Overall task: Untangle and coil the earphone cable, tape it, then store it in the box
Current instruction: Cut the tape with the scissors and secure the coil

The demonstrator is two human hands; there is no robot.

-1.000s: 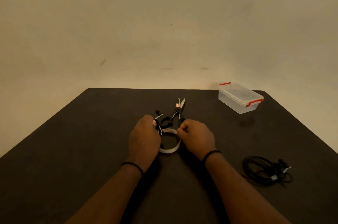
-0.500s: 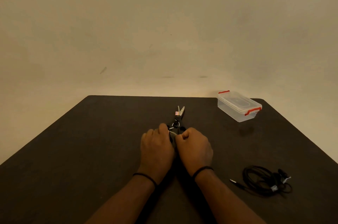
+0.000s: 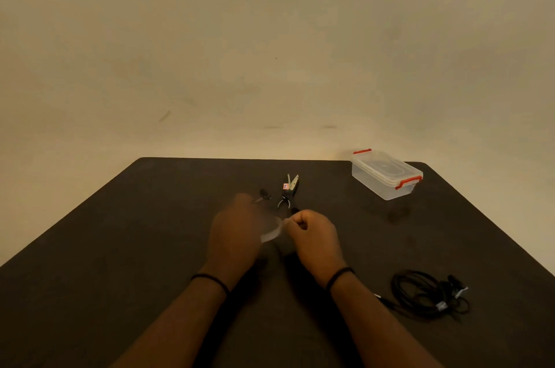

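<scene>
Earphone cable (image 3: pixel 428 295) lies nearest, a loose black coil on the dark bench (image 3: pixel 120 262) at the right, its plug end trailing left toward the right forearm. Mid-bench, the left hand (image 3: pixel 235 232) is motion-blurred at a pale tape roll (image 3: pixel 271 231), its grip impossible to tell, while the right hand (image 3: pixel 313 235), fingers curled, pinches the roll's free end. Beyond them scissors (image 3: pixel 288 193) point away, and farthest right the lidded clear box (image 3: pixel 386 174) sits, long axis angled left-far to right-near.
</scene>
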